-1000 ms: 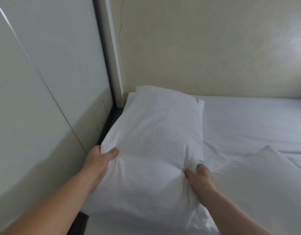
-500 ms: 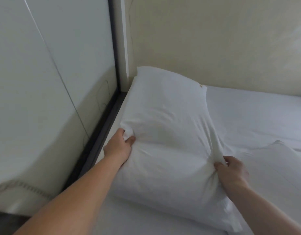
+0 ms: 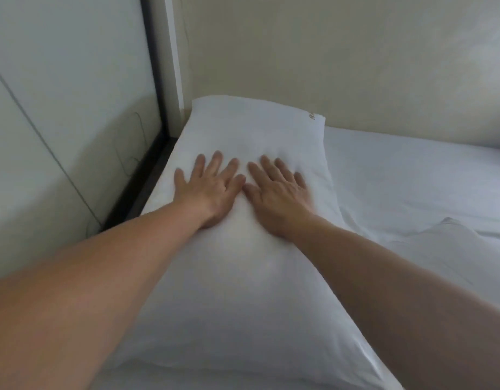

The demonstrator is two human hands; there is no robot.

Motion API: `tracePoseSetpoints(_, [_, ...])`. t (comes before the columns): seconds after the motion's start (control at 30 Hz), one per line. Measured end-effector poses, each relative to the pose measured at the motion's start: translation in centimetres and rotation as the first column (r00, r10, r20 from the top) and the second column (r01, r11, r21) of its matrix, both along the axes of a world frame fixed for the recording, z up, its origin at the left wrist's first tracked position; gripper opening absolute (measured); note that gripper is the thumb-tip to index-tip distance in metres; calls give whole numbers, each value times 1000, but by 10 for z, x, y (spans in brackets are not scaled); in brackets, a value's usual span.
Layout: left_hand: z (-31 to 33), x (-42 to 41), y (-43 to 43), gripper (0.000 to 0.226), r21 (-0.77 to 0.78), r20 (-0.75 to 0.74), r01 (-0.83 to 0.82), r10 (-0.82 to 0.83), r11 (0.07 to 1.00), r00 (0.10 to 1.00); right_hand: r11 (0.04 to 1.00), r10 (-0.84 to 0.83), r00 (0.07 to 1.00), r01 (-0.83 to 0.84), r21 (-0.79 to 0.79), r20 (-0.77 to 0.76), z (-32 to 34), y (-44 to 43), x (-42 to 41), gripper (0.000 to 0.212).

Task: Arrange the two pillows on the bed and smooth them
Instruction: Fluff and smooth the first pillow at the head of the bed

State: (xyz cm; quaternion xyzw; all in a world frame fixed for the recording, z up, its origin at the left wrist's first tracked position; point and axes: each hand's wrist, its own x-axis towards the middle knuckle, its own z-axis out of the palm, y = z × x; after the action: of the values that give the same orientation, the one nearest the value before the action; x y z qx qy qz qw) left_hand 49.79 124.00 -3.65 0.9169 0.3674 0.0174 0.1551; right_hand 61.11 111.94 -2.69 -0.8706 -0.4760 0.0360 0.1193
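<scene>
A white pillow [image 3: 243, 282] lies lengthwise on the bed [image 3: 406, 175], its far end in the corner against the wall. My left hand [image 3: 209, 187] and my right hand [image 3: 277, 190] rest flat on its upper half, side by side, palms down and fingers spread, holding nothing. A second white pillow [image 3: 462, 249] lies to the right on the sheet, only partly in view and apart from the first one.
A pale panelled wall [image 3: 60, 122] runs close along the left side, with a dark bed frame edge [image 3: 136, 192] below it. A beige wall [image 3: 327, 57] stands behind the bed. White sheet stretches to the right.
Both hands let go of the pillow's side edges and moved onto its top, now flat and spread. The pillow has settled down flat toward the corner.
</scene>
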Motion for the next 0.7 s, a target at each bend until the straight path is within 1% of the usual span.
tracePoseSetpoints(0.03, [-16,-5,0,66,-94,-128,-23,11,995,992,987,-138,987,130,-93,-81,-12,-6,14,60])
tracePoseSetpoints(0.07, [-29,-17,5,69,-170,-213,-107,69,980,975,939,-318,933,287,-189,-166,-21,-19,30,60])
tracePoseSetpoints(0.1, [-35,-32,12,71,-204,-264,-221,163,954,950,866,-484,840,419,-273,-244,-25,-37,45,61])
tracePoseSetpoints(0.13, [-35,-46,21,73,-203,-285,-347,284,916,916,793,-602,746,518,-320,-283,-22,-57,56,62])
tracePoseSetpoints(0.17, [-29,-56,28,75,-160,-258,-455,408,876,876,749,-660,703,585,-310,-266,-18,-74,65,63])
tracePoseSetpoints(0.2, [-22,-59,33,75,-74,-170,-507,490,859,855,756,-653,728,609,-239,-208,-12,-83,66,63])
tracePoseSetpoints(0.23, [-14,-57,33,73,19,-32,-488,489,872,872,811,-584,797,572,-121,-151,-9,-85,61,63])
tracePoseSetpoints(0.27, [-7,-51,26,70,71,97,-404,397,912,913,885,-461,878,466,12,-128,-3,-81,47,63])
tracePoseSetpoints(0.3, [-3,-45,14,67,62,154,-260,248,964,956,945,-297,948,309,109,-116,0,-77,29,64])
tracePoseSetpoints(0.33, [-4,-41,-3,66,11,152,-119,116,993,982,980,-140,985,153,130,-103,-1,-73,11,64])
tracePoseSetpoints(0.37, [-10,-43,-20,66,-62,79,-46,51,997,996,995,-48,992,58,83,-116,-6,-74,-5,63])
tracePoseSetpoints(0.4, [-20,-54,-36,67,-137,-30,-57,53,989,998,998,-69,982,69,-7,-173,-10,-81,-17,61])
tracePoseSetpoints(0.43, [-30,-72,-48,69,-179,-113,-133,114,975,987,982,-180,957,162,-95,-228,-13,-93,-21,61])
tracePoseSetpoints(0.47, [-38,-95,-57,71,-191,-164,-231,201,954,966,947,-312,912,278,-161,-266,-15,-108,-23,62])
tracePoseSetpoints(0.5, [-42,-119,-67,74,-187,-200,-309,272,933,941,911,-403,872,353,-212,-279,-14,-124,-25,63])
tracePoseSetpoints(0.53, [-43,-138,-75,76,-166,-230,-367,326,915,917,894,-435,863,379,-240,-259,-11,-138,-30,64])
tracePoseSetpoints(0.57, [-39,-151,-83,78,-127,-231,-405,370,905,900,902,-415,883,368,-226,-221,-7,-149,-34,65])
tracePoseSetpoints(0.6, [-33,-157,-89,79,-77,-196,-428,407,901,892,930,-355,917,327,-167,-182,-3,-155,-39,65])
tracePoseSetpoints(0.63, [-24,-157,-95,79,-42,-127,-429,421,903,898,961,-270,952,259,-93,-145,2,-158,-46,65])
tracePoseSetpoints(0.67, [-15,-150,-103,77,-23,-54,-405,403,914,913,984,-175,977,171,-44,-123,5,-161,-52,64])
tracePoseSetpoints(0.7, [-7,-141,-112,73,-24,-10,-354,354,935,935,997,-69,990,63,-55,-119,6,-166,-57,63])
